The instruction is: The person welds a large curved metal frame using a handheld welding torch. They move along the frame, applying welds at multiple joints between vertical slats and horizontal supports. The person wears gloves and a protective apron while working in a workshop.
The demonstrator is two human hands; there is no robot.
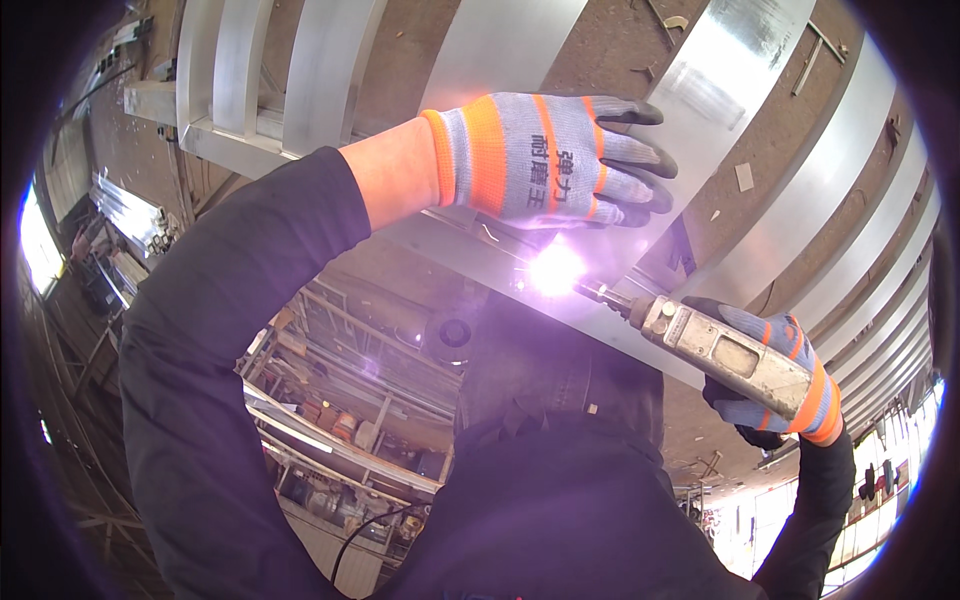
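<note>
My right hand (785, 335), in a grey and orange work glove, is wrapped around a worn, pale handheld welding gun (735, 362). The gun's thin nozzle points left at a glaring white-violet weld spot (556, 268) on the metal rail (425, 245). Glare hides the seam itself. Just beyond the spot, my left hand (560, 160) wears a matching glove with dark fingertips. Its fingers stretch to the right over the wide silvery slats (725, 75) where they meet the rail, and nothing is held in it. Whether its underside touches the metal cannot be seen.
More curved-looking slats (850, 190) run along the right side, with gaps over a brown floor. Small scraps (744, 177) lie on that floor. At the lower left stands a rack (340, 440) of metal lengths and mixed parts, with a black cable nearby.
</note>
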